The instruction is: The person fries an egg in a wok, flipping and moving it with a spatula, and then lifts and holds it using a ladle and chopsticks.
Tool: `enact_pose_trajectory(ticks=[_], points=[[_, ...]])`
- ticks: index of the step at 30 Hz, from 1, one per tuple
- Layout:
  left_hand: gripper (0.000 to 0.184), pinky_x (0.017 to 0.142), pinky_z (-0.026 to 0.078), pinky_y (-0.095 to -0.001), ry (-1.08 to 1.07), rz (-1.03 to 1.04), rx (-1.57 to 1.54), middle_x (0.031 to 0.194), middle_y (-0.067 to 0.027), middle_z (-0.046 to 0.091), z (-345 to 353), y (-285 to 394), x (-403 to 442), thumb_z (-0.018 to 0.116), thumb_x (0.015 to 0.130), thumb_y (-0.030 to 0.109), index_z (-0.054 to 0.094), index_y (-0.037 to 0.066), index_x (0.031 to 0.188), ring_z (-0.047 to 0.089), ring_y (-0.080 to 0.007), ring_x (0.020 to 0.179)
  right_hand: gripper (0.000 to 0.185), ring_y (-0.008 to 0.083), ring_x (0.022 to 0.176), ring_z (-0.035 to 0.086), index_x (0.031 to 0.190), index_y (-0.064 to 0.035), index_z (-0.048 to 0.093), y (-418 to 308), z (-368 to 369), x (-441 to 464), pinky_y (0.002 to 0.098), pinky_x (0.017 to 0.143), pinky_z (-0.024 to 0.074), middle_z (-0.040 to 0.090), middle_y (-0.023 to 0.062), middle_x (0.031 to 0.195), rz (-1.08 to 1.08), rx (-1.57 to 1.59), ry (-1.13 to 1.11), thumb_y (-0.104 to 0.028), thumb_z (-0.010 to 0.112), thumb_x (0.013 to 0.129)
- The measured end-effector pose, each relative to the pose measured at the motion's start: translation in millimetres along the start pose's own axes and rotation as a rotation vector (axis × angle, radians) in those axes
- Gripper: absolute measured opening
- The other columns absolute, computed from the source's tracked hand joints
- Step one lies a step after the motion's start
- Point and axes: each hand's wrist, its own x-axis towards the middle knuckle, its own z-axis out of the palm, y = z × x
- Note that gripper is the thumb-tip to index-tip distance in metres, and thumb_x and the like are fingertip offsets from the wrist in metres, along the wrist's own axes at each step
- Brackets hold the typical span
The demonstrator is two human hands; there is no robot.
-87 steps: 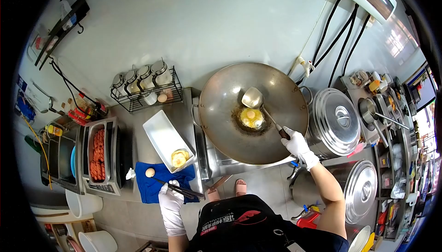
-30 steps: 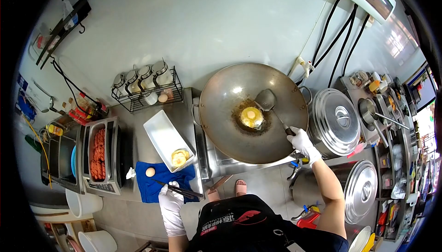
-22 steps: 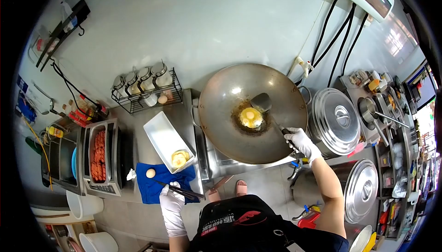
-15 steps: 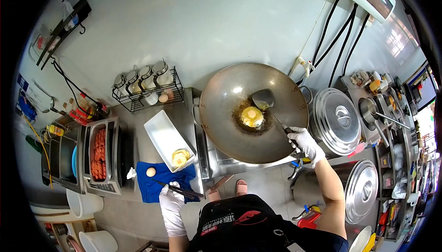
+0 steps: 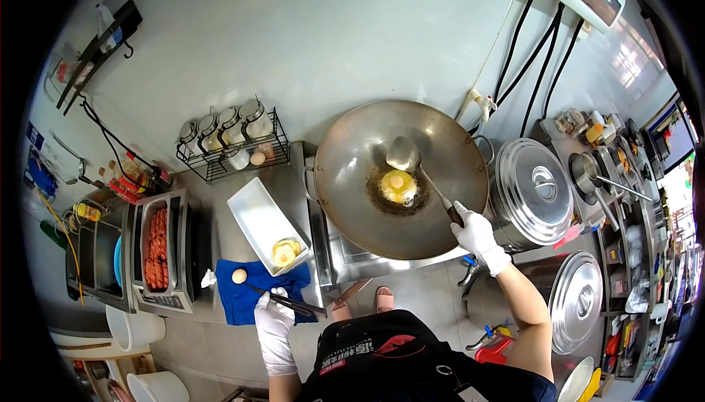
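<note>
My right hand (image 5: 479,235), in a white glove, is closed around the dark handle of a wok spatula (image 5: 404,154). The spatula's head is inside a large steel wok (image 5: 352,204), just behind a frying egg (image 5: 398,187) with a yellow centre and pale edges. In a white glove too, my left hand (image 5: 275,312) grips long black tongs (image 5: 297,303) above a folded blue cloth (image 5: 235,306). A whole egg (image 5: 239,276) rests on that cloth near the tongs' far end. Behind it stands a white tray (image 5: 253,207) with fried eggs (image 5: 286,252) at its near end.
A wire rack (image 5: 213,169) with lidded jars (image 5: 253,116) and an egg stands against the wall. Left is a steel container of reddish sausages (image 5: 156,248). Lidded steel pots (image 5: 540,189) stand right of the wok, near a wall tap (image 5: 482,104) and shelves.
The spatula has shifted left and turned within the wok, now behind the egg. My right hand moved slightly left with it. My left hand and the tongs stay put.
</note>
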Motion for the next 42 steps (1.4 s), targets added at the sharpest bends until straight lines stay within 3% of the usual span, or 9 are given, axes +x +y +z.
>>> enact_pose_trajectory(ticks=[5,17,20,23,29,36,37,40,42], points=[[0.012,0.074,0.048,-0.0306,-0.002,0.019,-0.016,0.075,-0.0099,0.053,0,-1,-2,0.041,0.085,0.008,0.047,-0.001,0.082,0.054,-0.0218,0.072,0.052,0.0322,0.069,0.059,0.119,-0.0021,0.047,1,0,-5,0.0381,0.064,0.0477,0.058,0.0183,0.081,-0.114,-0.152,0.113,-0.015,0.060,0.070],[0.011,0.074,0.048,-0.0309,-0.069,-0.057,-0.007,0.075,-0.0102,0.053,-10,5,8,0.041,0.085,0.008,0.047,-0.001,0.082,0.053,-0.0217,0.071,0.054,0.0290,0.057,0.058,0.120,-0.0021,0.046,1,1,-9,0.0376,0.052,0.0471,0.056,0.0146,0.074,-0.176,-0.301,0.150,-0.015,0.060,0.069],[0.019,0.041,0.035,-0.0200,0.019,-0.005,0.087,0.076,-0.0072,0.056,-5,0,8,0.040,0.086,0.018,0.051,0.003,0.084,0.048,-0.0119,0.056,0.054,0.0290,0.058,0.058,0.120,-0.0020,0.046,-1,-1,-10,0.0376,0.053,0.0471,0.056,0.0143,0.074,-0.163,-0.320,0.139,-0.016,0.059,0.070],[0.011,0.074,0.047,-0.0304,-0.061,-0.056,-0.003,0.073,-0.0093,0.052,-8,5,7,0.041,0.085,0.008,0.047,-0.001,0.081,0.053,-0.0216,0.072,0.054,0.0293,0.058,0.058,0.120,-0.0019,0.046,1,-1,-10,0.0377,0.054,0.0472,0.056,0.0149,0.074,-0.167,-0.316,0.142,-0.016,0.059,0.070],[0.011,0.073,0.047,-0.0297,-0.054,-0.057,0.003,0.073,-0.0087,0.052,-9,5,6,0.041,0.085,0.009,0.046,0.000,0.081,0.053,-0.0211,0.072,0.043,0.0333,0.065,0.059,0.109,-0.0013,0.053,24,9,4,0.0404,0.061,0.0472,0.059,0.0188,0.075,-0.086,-0.152,0.201,-0.017,0.059,0.070],[0.012,0.071,0.046,-0.0288,-0.025,0.003,-0.013,0.073,-0.0084,0.052,-2,2,-4,0.041,0.085,0.009,0.046,0.000,0.080,0.052,-0.0203,0.072,0.024,0.0375,0.075,0.058,0.086,0.0011,0.059,47,4,25,0.0399,0.067,0.0451,0.059,0.0233,0.073,0.153,0.104,-0.043,-0.018,0.059,0.071],[0.012,0.071,0.047,-0.0289,-0.017,0.010,-0.010,0.073,-0.0085,0.052,-3,2,-4,0.041,0.085,0.009,0.046,0.000,0.080,0.052,-0.0203,0.072,0.024,0.0362,0.077,0.059,0.083,0.0029,0.059,44,0,26,0.0377,0.069,0.0447,0.059,0.0236,0.075,0.229,0.146,-0.082,-0.017,0.060,0.070],[0.012,0.072,0.047,-0.0292,0.001,0.025,-0.010,0.074,-0.0089,0.052,-1,1,-7,0.042,0.085,0.009,0.047,0.000,0.081,0.053,-0.0205,0.071,0.024,0.0277,0.062,0.060,0.087,0.0025,0.060,61,16,33,0.0352,0.057,0.0452,0.060,0.0164,0.066,0.235,0.299,-0.121,-0.015,0.061,0.072],[0.012,0.072,0.048,-0.0294,-0.012,0.009,-0.013,0.074,-0.0091,0.053,-4,2,-5,0.042,0.085,0.009,0.048,-0.001,0.081,0.053,-0.0205,0.071,0.022,0.0191,0.051,0.055,0.090,0.0021,0.060,55,16,39,0.0305,0.047,0.0412,0.057,0.0092,0.061,0.382,0.452,-0.258,-0.014,0.060,0.074]])
